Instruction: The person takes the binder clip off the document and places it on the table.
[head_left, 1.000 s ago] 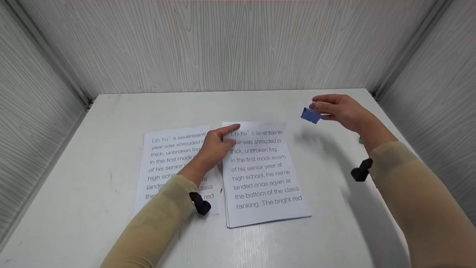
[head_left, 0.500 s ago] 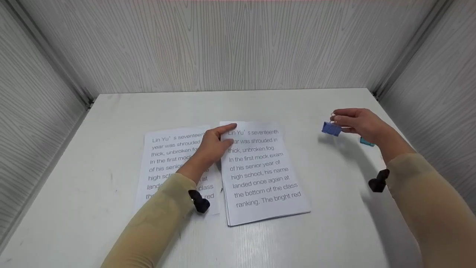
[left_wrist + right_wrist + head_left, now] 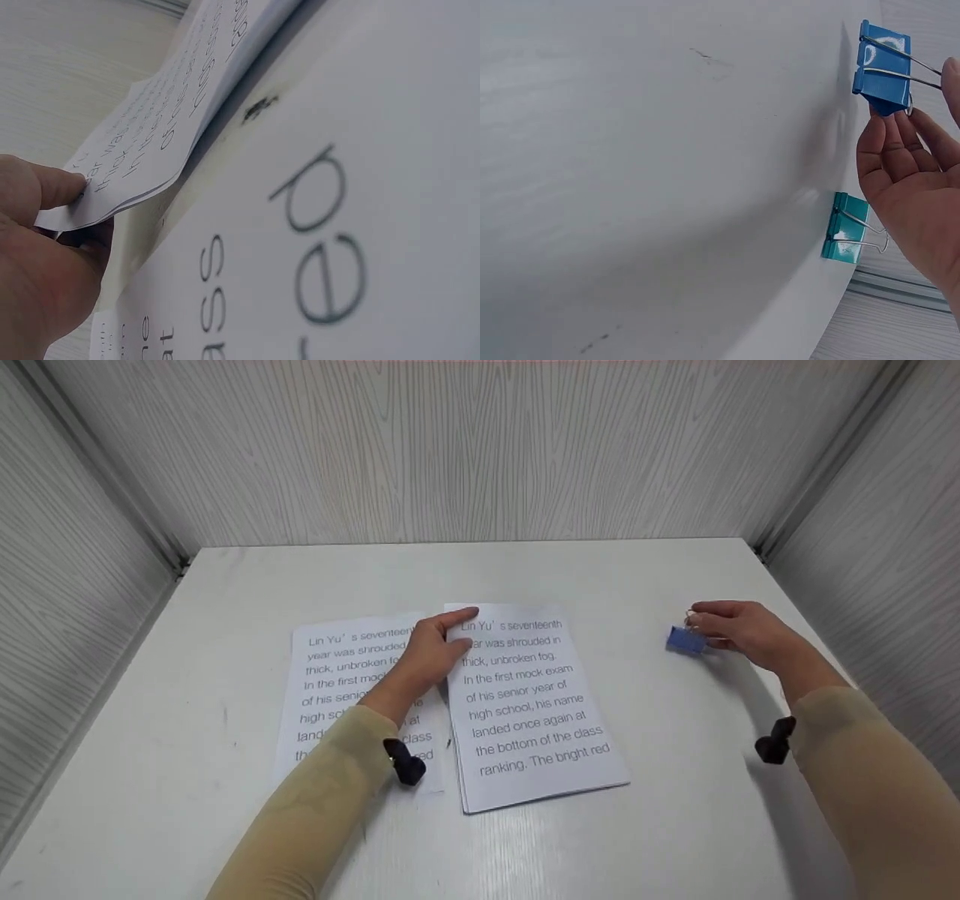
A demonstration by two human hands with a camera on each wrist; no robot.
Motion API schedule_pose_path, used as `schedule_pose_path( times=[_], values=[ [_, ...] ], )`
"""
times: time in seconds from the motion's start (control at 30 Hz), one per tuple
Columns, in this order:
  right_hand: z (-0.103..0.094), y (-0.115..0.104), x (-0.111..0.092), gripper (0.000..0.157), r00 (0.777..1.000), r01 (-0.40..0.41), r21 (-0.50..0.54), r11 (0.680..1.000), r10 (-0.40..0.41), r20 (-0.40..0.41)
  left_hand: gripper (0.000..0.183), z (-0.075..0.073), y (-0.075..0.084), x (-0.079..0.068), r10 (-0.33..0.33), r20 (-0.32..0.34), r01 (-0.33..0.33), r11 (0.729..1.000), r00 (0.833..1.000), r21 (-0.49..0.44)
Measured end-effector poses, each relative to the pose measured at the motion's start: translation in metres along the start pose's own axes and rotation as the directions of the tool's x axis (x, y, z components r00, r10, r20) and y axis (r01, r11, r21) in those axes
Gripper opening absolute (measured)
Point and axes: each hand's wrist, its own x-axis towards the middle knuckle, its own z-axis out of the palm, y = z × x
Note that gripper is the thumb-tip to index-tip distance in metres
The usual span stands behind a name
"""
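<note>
My left hand pinches the upper left edge of a stack of printed paper. In the left wrist view its thumb lies on top, the other fingers underneath, and that edge is lifted. Over at the right side of the table, my right hand holds a blue binder clip by its wire handles. The right wrist view shows the clip's body hanging beyond the fingertips; whether it touches the table I cannot tell. Close to that hand lies a teal binder clip, hidden in the head view.
More printed paper lies left of the stack, partly under my left forearm. The white table ends against a grey wood-grain panel at the back, with side panels left and right.
My right hand has moved right and nearer the front, lowering with the blue binder clip. The stack shifted slightly while my left hand stayed almost still.
</note>
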Motion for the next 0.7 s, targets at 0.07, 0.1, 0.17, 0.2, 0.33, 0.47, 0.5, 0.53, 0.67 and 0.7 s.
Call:
schedule_pose_path(
  times=[0.07,0.1,0.17,0.2,0.33,0.47,0.5,0.53,0.67,0.7],
  values=[
    [-0.001,0.002,-0.001,0.071,1.000,-0.008,-0.006,1.000,0.008,-0.001,0.051,0.001,0.000,0.000,-0.008,-0.002,0.008,1.000,1.000,0.010],
    [-0.001,0.003,-0.001,0.071,1.000,-0.011,-0.005,1.000,0.010,-0.003,0.051,0.002,0.001,0.000,-0.008,0.000,0.008,1.000,1.000,0.014],
    [-0.002,0.005,-0.002,0.071,1.000,-0.014,0.004,1.000,0.014,-0.007,0.051,0.003,0.000,0.001,0.007,0.008,-0.007,1.000,1.000,0.007],
    [-0.002,0.007,-0.002,0.071,1.000,-0.013,0.006,1.000,0.013,-0.010,0.051,0.003,0.000,0.002,0.015,0.016,-0.015,1.000,1.000,0.002],
    [-0.003,0.011,-0.002,0.071,1.000,-0.012,0.018,1.000,0.013,-0.022,0.050,0.004,-0.002,0.005,0.040,0.036,-0.040,0.999,0.999,0.005],
    [-0.003,0.011,-0.002,0.073,0.999,-0.016,0.016,1.000,0.016,-0.030,0.051,0.006,-0.002,0.007,0.024,0.042,-0.026,0.998,0.999,0.051],
    [-0.003,0.011,-0.002,0.073,0.999,-0.015,0.018,1.000,0.016,-0.030,0.051,0.007,-0.002,0.007,0.023,0.044,-0.026,0.997,0.999,0.066],
    [-0.003,0.010,-0.002,0.073,0.999,-0.015,0.020,1.000,0.016,-0.031,0.051,0.007,-0.002,0.008,0.022,0.045,-0.026,0.996,0.999,0.082],
    [-0.003,0.008,-0.003,0.072,0.999,-0.015,0.021,1.000,0.015,-0.035,0.051,0.010,0.000,0.009,0.013,0.052,-0.021,0.988,0.999,0.150],
    [-0.003,0.008,-0.003,0.072,0.999,-0.014,0.026,1.000,0.015,-0.036,0.052,0.010,0.001,0.010,0.011,0.050,-0.020,0.985,0.999,0.169]
  ],
)
